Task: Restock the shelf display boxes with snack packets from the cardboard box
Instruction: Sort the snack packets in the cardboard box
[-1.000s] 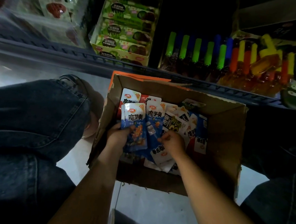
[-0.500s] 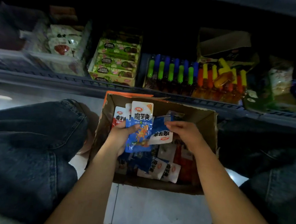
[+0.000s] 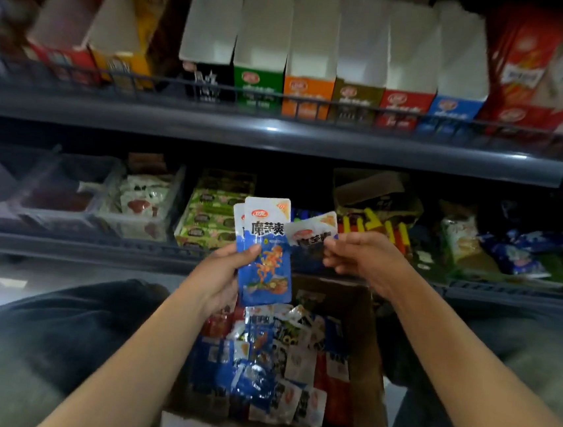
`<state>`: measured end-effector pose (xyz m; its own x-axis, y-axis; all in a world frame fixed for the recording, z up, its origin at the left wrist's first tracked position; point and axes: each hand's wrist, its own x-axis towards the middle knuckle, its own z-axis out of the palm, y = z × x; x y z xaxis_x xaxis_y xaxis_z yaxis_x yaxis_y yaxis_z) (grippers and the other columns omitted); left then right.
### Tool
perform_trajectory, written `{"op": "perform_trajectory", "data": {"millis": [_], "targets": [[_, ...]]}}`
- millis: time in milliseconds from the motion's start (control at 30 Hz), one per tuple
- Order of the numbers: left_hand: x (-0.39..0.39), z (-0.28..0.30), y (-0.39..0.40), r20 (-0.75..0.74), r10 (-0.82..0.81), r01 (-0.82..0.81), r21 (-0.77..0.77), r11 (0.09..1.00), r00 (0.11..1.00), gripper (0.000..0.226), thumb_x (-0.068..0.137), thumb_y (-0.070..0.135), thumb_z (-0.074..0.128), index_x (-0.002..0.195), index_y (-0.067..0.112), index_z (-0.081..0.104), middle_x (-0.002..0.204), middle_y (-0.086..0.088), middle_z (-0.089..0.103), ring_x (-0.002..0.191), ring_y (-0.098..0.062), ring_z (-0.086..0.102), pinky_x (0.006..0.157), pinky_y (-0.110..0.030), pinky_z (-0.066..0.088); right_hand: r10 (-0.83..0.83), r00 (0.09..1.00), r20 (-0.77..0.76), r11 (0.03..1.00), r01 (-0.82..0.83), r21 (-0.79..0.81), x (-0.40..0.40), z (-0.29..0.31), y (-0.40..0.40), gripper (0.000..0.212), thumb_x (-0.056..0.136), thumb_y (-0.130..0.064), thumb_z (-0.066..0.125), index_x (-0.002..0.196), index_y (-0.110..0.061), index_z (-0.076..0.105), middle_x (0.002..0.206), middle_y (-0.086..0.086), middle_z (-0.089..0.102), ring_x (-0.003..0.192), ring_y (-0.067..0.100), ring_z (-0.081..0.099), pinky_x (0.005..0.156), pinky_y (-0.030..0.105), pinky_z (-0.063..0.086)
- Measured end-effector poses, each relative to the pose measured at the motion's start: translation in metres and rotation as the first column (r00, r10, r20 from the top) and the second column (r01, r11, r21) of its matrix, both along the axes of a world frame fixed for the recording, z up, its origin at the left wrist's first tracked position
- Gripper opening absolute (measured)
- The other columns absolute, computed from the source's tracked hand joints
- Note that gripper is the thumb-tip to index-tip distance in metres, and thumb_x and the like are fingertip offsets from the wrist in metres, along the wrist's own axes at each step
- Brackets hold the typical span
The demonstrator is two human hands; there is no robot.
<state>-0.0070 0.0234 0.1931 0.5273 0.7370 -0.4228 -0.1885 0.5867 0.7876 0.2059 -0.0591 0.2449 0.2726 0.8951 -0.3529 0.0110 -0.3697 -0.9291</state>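
Above cardboard box [image 3: 366, 376], both hands grip blue packets [image 3: 265, 263].

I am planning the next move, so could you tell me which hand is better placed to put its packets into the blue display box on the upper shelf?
Probably the right hand: it pinches one packet and sits nearer below the blue display box. The left hand grips a stack of blue packets further left.

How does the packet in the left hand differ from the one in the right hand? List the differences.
The left hand holds its blue packet upright, print sharp, with another packet behind it. The right hand pinches its packet tilted and motion-blurred, with less of it showing. Both share a white top, red logo and dark lettering, held above the cardboard box.
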Motion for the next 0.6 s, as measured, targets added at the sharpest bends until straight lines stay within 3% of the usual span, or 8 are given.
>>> {"op": "perform_trajectory", "data": {"millis": [67, 133, 200, 300, 433, 533, 600], "targets": [[0.001, 0.020, 0.004, -0.012, -0.025, 0.026, 0.069, 0.997, 1.000, 0.020, 0.092, 0.007, 0.053, 0.109, 0.008, 0.064, 0.098, -0.009, 0.073, 0.082, -0.018, 0.071, 0.072, -0.031, 0.059, -0.051, 0.995, 0.085, 0.998, 0.047, 0.040, -0.002, 0.018, 0.005, 0.022, 0.087, -0.023, 0.064, 0.069, -0.010, 0.063, 0.054, -0.006, 0.063, 0.043, 0.002, 0.055, 0.039, 0.012, 0.038], [0.001, 0.033, 0.004, -0.029, -0.027, 0.030, 0.109, 0.994, 0.999, 0.021, 0.090, 0.008, 0.055, 0.109, 0.007, 0.064, 0.099, -0.010, 0.073, 0.084, -0.020, 0.071, 0.072, -0.033, 0.059, -0.107, 0.990, 0.091, 0.992, 0.100, 0.079, -0.004, 0.027, 0.008, 0.025, 0.085, -0.025, 0.067, 0.064, -0.012, 0.062, 0.042, -0.009, 0.053, 0.034, 0.001, 0.042, 0.036, 0.012, 0.030], [0.002, 0.041, 0.002, -0.035, -0.014, 0.017, 0.113, 0.993, 0.999, 0.024, 0.087, 0.011, 0.058, 0.110, 0.005, 0.063, 0.101, -0.012, 0.072, 0.085, -0.023, 0.070, 0.072, -0.036, 0.060, -0.137, 0.990, 0.023, 0.987, 0.135, 0.087, -0.008, 0.029, 0.008, 0.021, 0.083, -0.024, 0.069, 0.067, -0.010, 0.066, 0.043, -0.008, 0.054, 0.038, 0.003, 0.045, 0.042, 0.015, 0.039], [0.006, 0.042, -0.005, -0.017, 0.018, -0.016, 0.098, 0.995, 1.000, 0.024, 0.087, 0.011, 0.058, 0.110, 0.005, 0.064, 0.103, -0.014, 0.072, 0.087, -0.025, 0.070, 0.071, -0.037, 0.059, -0.143, 0.990, -0.006, 0.989, 0.143, 0.027, -0.016, 0.022, 0.007, 0.024, 0.081, -0.031, 0.070, 0.076, -0.008, 0.071, 0.064, 0.002, 0.068, 0.063, 0.017, 0.062, 0.067, 0.031, 0.049], [0.017, 0.043, -0.015, 0.025, 0.019, -0.022, 0.111, 0.994, 1.000, 0.025, 0.086, 0.015, 0.058, 0.110, 0.006, 0.064, 0.104, -0.012, 0.072, 0.086, -0.024, 0.071, 0.064, -0.034, 0.058, -0.271, 0.961, 0.049, 0.960, 0.267, 0.086, -0.029, 0.010, 0.006, 0.020, 0.083, -0.027, 0.070, 0.070, -0.011, 0.067, 0.070, 0.003, 0.065, 0.068, 0.018, 0.059, 0.059, 0.027, 0.044], [0.027, 0.049, -0.020, 0.028, 0.019, -0.024, 0.191, 0.981, 0.999, 0.035, 0.081, 0.020, 0.060, 0.113, 0.008, 0.062, 0.108, -0.011, 0.071, 0.093, -0.026, 0.069, 0.069, -0.035, 0.058, -0.336, 0.929, 0.153, 0.930, 0.303, 0.207, -0.036, 0.011, 0.007, 0.017, 0.080, -0.024, 0.073, 0.065, -0.019, 0.066, 0.064, -0.003, 0.066, 0.063, 0.013, 0.062, 0.054, 0.024, 0.044], [0.035, 0.057, -0.020, 0.005, 0.047, -0.047, 0.234, 0.971, 0.999, 0.029, 0.088, 0.018, 0.057, 0.115, 0.009, 0.060, 0.107, -0.010, 0.071, 0.092, -0.026, 0.070, 0.074, -0.038, 0.059, -0.366, 0.915, 0.169, 0.916, 0.323, 0.237, -0.037, 0.014, 0.010, 0.016, 0.080, -0.025, 0.073, 0.067, -0.020, 0.066, 0.063, -0.004, 0.067, 0.060, 0.010, 0.061, 0.054, 0.025, 0.045]]}}
